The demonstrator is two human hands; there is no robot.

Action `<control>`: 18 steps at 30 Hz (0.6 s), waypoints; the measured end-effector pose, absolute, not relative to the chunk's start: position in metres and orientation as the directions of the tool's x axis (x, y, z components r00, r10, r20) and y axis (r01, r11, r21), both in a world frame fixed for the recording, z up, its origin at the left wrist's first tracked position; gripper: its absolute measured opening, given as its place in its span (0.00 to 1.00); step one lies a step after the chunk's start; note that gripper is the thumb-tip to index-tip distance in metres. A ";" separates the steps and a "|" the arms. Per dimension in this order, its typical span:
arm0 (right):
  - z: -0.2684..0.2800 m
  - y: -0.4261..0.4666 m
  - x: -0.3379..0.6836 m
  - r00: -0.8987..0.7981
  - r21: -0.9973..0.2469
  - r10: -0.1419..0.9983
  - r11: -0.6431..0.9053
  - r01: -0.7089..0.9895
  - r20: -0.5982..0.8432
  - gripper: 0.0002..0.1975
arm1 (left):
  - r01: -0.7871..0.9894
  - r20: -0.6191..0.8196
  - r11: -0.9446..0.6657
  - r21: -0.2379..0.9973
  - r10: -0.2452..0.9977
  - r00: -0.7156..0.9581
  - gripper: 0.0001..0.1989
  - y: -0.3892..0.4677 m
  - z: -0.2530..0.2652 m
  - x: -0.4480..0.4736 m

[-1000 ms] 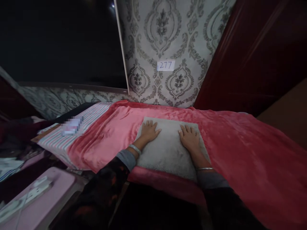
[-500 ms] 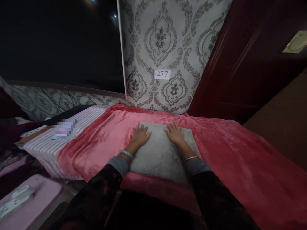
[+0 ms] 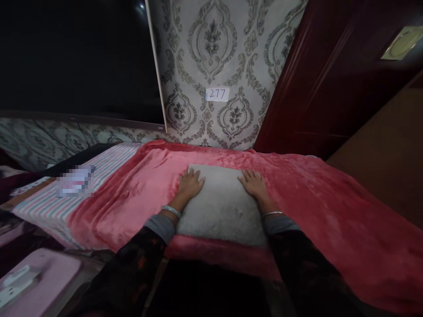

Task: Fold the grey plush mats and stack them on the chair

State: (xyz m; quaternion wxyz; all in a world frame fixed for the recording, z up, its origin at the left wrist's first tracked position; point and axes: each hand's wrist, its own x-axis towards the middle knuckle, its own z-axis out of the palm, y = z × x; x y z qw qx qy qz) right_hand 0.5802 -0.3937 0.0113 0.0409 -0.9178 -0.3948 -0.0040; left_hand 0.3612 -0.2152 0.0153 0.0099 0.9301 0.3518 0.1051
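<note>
A grey, plush rectangular cloth (image 3: 221, 207) lies flat on a red fleece blanket (image 3: 317, 211). My left hand (image 3: 191, 182) rests palm down over the cloth's far left corner area, fingers spread. Over the far right corner area lies my right hand (image 3: 254, 182), also flat with its fingers apart. Neither hand grips anything. Bracelets circle both wrists, and dark sleeves with grey cuffs cover the forearms.
A striped cloth (image 3: 99, 163) at the left bears a blurred-out item (image 3: 76, 180). Lower left, a power strip (image 3: 16, 286) lies on a pink surface (image 3: 54, 273). Behind are a large dark screen (image 3: 76, 61), a paper reading 277 (image 3: 217, 94) and a dark red door frame (image 3: 313, 79).
My right hand has slid rightward across the cloth to its right edge, so the hands are farther apart. My left hand stays near the left edge. The view has shifted slightly.
</note>
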 end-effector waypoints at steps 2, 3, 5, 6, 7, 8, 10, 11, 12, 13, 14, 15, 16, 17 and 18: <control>0.012 -0.402 0.580 0.725 -0.090 0.689 -0.721 0.687 0.007 0.31 | 0.651 0.179 -0.753 0.102 0.657 0.732 0.30 -0.214 0.014 0.362; 0.014 -0.405 0.579 0.736 -0.097 0.677 -0.733 0.673 -0.009 0.31 | 0.650 0.173 -0.752 0.111 0.658 0.732 0.31 -0.214 0.014 0.362; 0.019 -0.412 0.576 0.743 -0.109 0.668 -0.743 0.661 -0.041 0.31 | 0.647 0.165 -0.752 0.126 0.659 0.734 0.31 -0.213 0.014 0.363; 0.023 -0.416 0.575 0.745 -0.115 0.664 -0.746 0.656 -0.064 0.31 | 0.646 0.163 -0.752 0.132 0.659 0.734 0.31 -0.212 0.014 0.363; 0.027 -0.420 0.572 0.746 -0.117 0.660 -0.751 0.650 -0.092 0.31 | 0.645 0.162 -0.751 0.138 0.660 0.734 0.31 -0.212 0.015 0.363; 0.031 -0.424 0.569 0.747 -0.114 0.655 -0.756 0.645 -0.117 0.31 | 0.645 0.160 -0.750 0.145 0.661 0.733 0.31 -0.212 0.015 0.363; 0.036 -0.433 0.558 0.750 -0.094 0.651 -0.759 0.644 -0.113 0.31 | 0.647 0.154 -0.746 0.158 0.666 0.730 0.32 -0.213 0.016 0.363; 0.036 -0.438 0.550 0.745 -0.081 0.663 -0.749 0.658 -0.074 0.31 | 0.647 0.153 -0.744 0.163 0.667 0.729 0.32 -0.214 0.016 0.363; 0.035 -0.442 0.541 0.729 -0.067 0.685 -0.728 0.682 -0.020 0.31 | 0.645 0.153 -0.745 0.168 0.666 0.730 0.31 -0.215 0.016 0.362; 0.032 -0.446 0.532 0.700 -0.055 0.713 -0.698 0.714 0.032 0.31 | 0.641 0.155 -0.748 0.170 0.663 0.732 0.31 -0.215 0.016 0.362; 0.027 -0.449 0.522 0.668 -0.043 0.740 -0.667 0.744 0.071 0.31 | 0.636 0.158 -0.752 0.172 0.659 0.736 0.31 -0.215 0.016 0.362; 0.022 -0.451 0.512 0.639 -0.033 0.764 -0.639 0.769 0.091 0.31 | 0.633 0.159 -0.755 0.173 0.655 0.738 0.31 -0.215 0.017 0.361; 0.017 -0.453 0.503 0.618 -0.024 0.781 -0.618 0.785 0.097 0.31 | 0.631 0.157 -0.756 0.173 0.654 0.740 0.31 -0.215 0.018 0.361; 0.013 -0.455 0.496 0.609 -0.019 0.788 -0.610 0.792 0.094 0.31 | 0.632 0.149 -0.756 0.171 0.654 0.742 0.32 -0.214 0.019 0.360; 0.009 -0.455 0.491 0.609 -0.015 0.788 -0.611 0.792 0.091 0.30 | 0.634 0.137 -0.755 0.166 0.654 0.744 0.32 -0.214 0.022 0.360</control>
